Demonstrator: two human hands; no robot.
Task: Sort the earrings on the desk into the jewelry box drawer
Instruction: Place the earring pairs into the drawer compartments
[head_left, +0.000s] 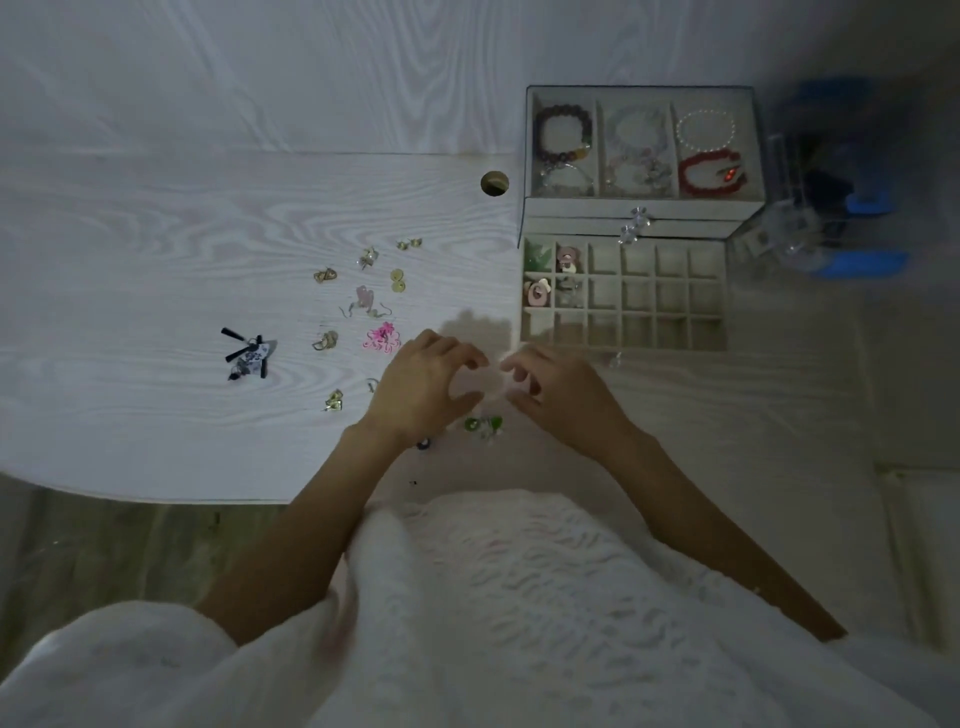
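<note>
Looking down through the head camera, I see my left hand (423, 382) and right hand (558, 392) side by side over the near edge of the pale wooden desk (156, 270), fingers loosely curled toward each other. Whether either pinches something small I cannot tell; the light is dim. Just near of the gap between them lies a green earring pair (484, 425). To the left, more earrings lie scattered: a pink pair (382, 338), several gold ones (325, 275), and well apart at far left a black tasselled pair (248, 353). To the right, the jewelry box (641, 205) stands with its gridded drawer (623, 293) pulled toward me; only its four far-left cells hold pieces. Bracelets, among them a red bracelet (709, 174), fill the top tray.
</note>
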